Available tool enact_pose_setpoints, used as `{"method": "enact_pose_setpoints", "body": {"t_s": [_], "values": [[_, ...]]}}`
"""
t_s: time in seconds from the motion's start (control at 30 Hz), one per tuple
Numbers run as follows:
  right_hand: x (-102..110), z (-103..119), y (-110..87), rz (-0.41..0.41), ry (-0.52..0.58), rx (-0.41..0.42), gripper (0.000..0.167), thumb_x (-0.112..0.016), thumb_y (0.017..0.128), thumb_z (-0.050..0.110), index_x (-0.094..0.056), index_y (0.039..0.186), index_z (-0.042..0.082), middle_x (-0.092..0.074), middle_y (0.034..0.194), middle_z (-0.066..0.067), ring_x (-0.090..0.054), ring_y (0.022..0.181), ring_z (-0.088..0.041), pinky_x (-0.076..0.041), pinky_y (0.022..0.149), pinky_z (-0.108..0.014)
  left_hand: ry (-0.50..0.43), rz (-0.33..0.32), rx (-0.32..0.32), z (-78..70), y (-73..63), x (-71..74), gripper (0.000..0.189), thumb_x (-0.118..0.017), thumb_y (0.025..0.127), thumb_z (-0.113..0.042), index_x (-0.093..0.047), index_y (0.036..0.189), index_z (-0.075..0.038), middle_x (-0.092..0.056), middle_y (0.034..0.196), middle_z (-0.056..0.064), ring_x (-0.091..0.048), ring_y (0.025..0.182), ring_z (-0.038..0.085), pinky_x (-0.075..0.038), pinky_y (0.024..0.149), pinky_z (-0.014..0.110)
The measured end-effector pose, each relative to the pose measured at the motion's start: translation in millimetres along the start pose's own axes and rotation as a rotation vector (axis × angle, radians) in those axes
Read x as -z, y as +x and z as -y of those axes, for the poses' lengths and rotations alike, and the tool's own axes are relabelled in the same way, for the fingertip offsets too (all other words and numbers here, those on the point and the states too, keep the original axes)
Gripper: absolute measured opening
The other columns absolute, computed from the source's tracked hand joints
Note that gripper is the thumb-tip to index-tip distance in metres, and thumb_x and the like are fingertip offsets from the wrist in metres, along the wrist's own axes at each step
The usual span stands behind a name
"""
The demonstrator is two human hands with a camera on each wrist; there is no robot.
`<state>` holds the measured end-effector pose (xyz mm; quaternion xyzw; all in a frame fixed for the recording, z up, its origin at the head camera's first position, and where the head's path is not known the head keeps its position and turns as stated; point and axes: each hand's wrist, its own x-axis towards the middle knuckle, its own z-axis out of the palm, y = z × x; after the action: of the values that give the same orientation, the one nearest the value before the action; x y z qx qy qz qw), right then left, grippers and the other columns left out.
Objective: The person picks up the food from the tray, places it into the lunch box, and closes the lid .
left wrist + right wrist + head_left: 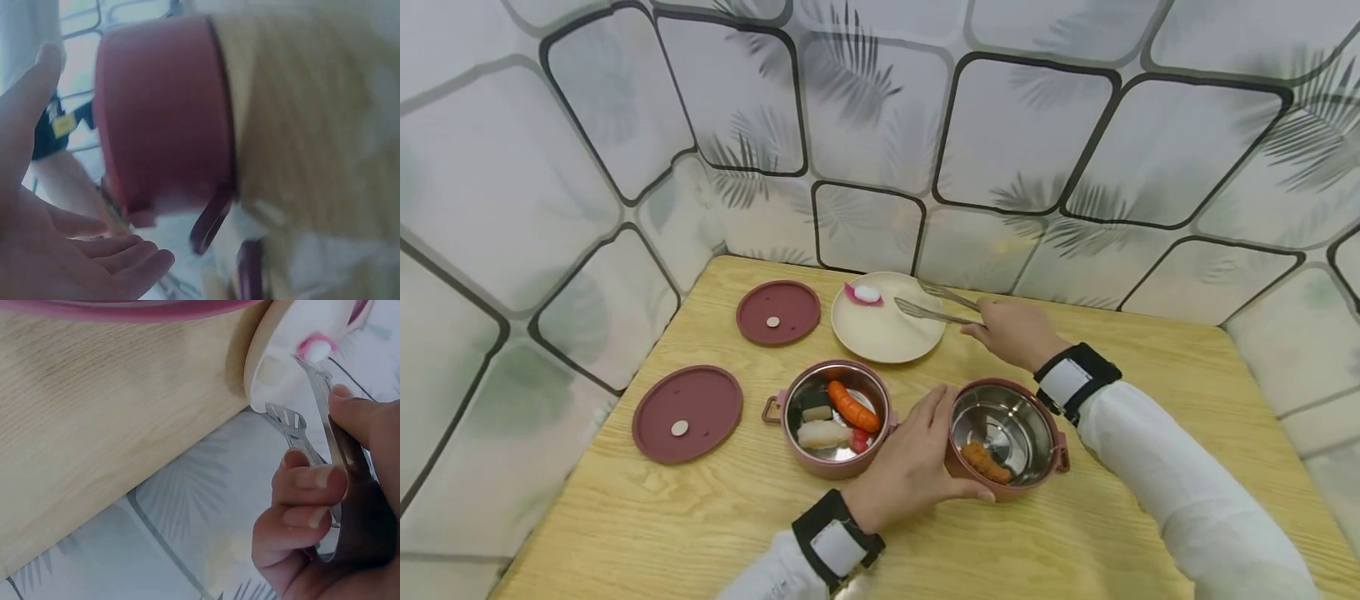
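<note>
My right hand (1018,333) grips metal serving tongs (934,314). Their slotted tips are spread over the right side of a cream plate (880,335). Nothing is between the tips; a white piece on a pink base (866,294) lies at the plate's left edge. My left hand (913,467) is at the left side of a dark pink steel-lined pot (1036,433), thumb along its front, fingers extended and loose. A fried brown piece (987,462) lies inside that pot. In the left wrist view the pot's outer wall (165,119) faces the palm.
Left of my left hand, a second pot (831,468) holds a sausage (853,407), a white piece (823,434) and other small food pieces. Two round maroon lids (707,392) (790,304) lie farther left. Patterned cloth walls (868,225) border the wooden table (715,517).
</note>
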<state>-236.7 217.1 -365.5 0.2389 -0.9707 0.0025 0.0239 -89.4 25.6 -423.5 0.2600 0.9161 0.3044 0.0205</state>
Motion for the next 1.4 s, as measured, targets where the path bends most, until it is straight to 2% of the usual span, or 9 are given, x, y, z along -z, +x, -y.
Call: {"method": "enact_pose_setpoints", "body": {"t_s": [0.17,0.37,0.63,0.8,0.93,1.13,1.23,1.3,1.4], "values": [[-4.5,3.6,5.7,-0.005,-0.009,0.006,0.039,-0.066,0.094,0.037,-0.065,0.095,-0.002,-0.059,0.061,-0.009,-0.056,0.049,-0.021,-0.048,0.047,-0.036,-0.005,0.010,0.027,-3.5,2.1,-15.2,0.124,-0.071,0.068,-0.074,-0.018,0.158,-0.007,-0.029,0.161,0.018,-0.037,0.145,0.027,-0.046,0.109,0.044],[-8.4,5.2,9.9,0.019,0.039,-0.008,0.031,-0.065,0.096,0.034,-0.068,0.094,0.003,-0.064,0.067,-0.007,-0.059,0.055,-0.019,-0.049,0.053,-0.037,0.040,-0.046,0.044,-0.3,2.2,-23.4,0.122,-0.075,0.068,-0.069,-0.023,0.156,-0.002,-0.038,0.156,0.017,-0.044,0.140,0.025,-0.048,0.106,0.040],[-10.2,3.9,7.7,-0.026,0.087,0.014,0.024,-0.065,0.096,0.028,-0.065,0.087,0.006,-0.059,0.064,-0.004,-0.057,0.054,-0.019,-0.046,0.053,-0.036,-0.003,0.031,0.182,-4.8,6.9,-24.1,0.127,-0.059,0.067,-0.086,-0.020,0.157,-0.006,-0.038,0.156,0.015,-0.051,0.134,0.028,-0.051,0.103,0.042],[-1.1,-2.8,-3.2,-0.051,0.134,0.011,0.024,-0.063,0.097,0.028,-0.062,0.084,0.008,-0.055,0.062,-0.003,-0.052,0.053,-0.017,-0.043,0.053,-0.034,0.010,0.027,0.183,-7.7,7.1,-26.8,0.118,-0.062,0.074,-0.079,-0.021,0.156,-0.004,-0.040,0.154,0.016,-0.051,0.133,0.028,-0.050,0.105,0.040],[16.4,-11.0,-19.1,-0.090,0.159,0.016,0.023,-0.062,0.098,0.028,-0.060,0.084,0.010,-0.052,0.062,-0.004,-0.047,0.051,-0.016,-0.040,0.053,-0.033,0.034,-0.004,0.168,-8.2,6.5,-26.8,0.118,-0.062,0.074,-0.079,-0.022,0.155,-0.003,-0.042,0.152,0.015,-0.051,0.132,0.027,-0.050,0.104,0.039],[42.9,-21.6,-60.4,-0.111,0.212,0.028,0.018,-0.059,0.100,0.028,-0.063,0.093,0.012,-0.056,0.068,-0.001,-0.045,0.053,-0.011,-0.038,0.056,-0.031,0.035,-0.015,0.155,-8.2,6.4,-27.6,0.117,-0.064,0.074,-0.078,-0.022,0.155,-0.004,-0.043,0.151,0.015,-0.052,0.131,0.027,-0.050,0.104,0.039],[54.7,-25.8,-83.3,-0.116,0.232,0.033,0.020,-0.059,0.100,0.030,-0.067,0.103,0.012,-0.065,0.078,0.000,-0.051,0.059,-0.011,-0.043,0.059,-0.032,0.035,-0.018,0.154,-7.7,7.0,-28.2,0.117,-0.066,0.074,-0.076,-0.022,0.155,-0.003,-0.044,0.151,0.016,-0.052,0.132,0.027,-0.049,0.105,0.038],[62.9,-28.6,-98.4,-0.112,0.237,0.023,0.028,-0.060,0.100,0.031,-0.068,0.116,0.010,-0.072,0.091,-0.004,-0.058,0.066,-0.012,-0.048,0.063,-0.035,0.034,-0.015,0.156,-7.2,7.1,-28.0,0.117,-0.067,0.075,-0.074,-0.021,0.155,-0.003,-0.043,0.151,0.016,-0.052,0.132,0.027,-0.049,0.106,0.038],[74.3,-33.2,-120.5,-0.090,0.228,-0.005,0.035,-0.062,0.098,0.030,-0.066,0.125,0.007,-0.074,0.099,-0.007,-0.061,0.071,-0.011,-0.049,0.064,-0.035,0.027,-0.006,0.161,-6.3,7.6,-27.8,0.117,-0.067,0.075,-0.074,-0.021,0.156,-0.004,-0.043,0.151,0.016,-0.051,0.133,0.027,-0.049,0.106,0.039]]}}
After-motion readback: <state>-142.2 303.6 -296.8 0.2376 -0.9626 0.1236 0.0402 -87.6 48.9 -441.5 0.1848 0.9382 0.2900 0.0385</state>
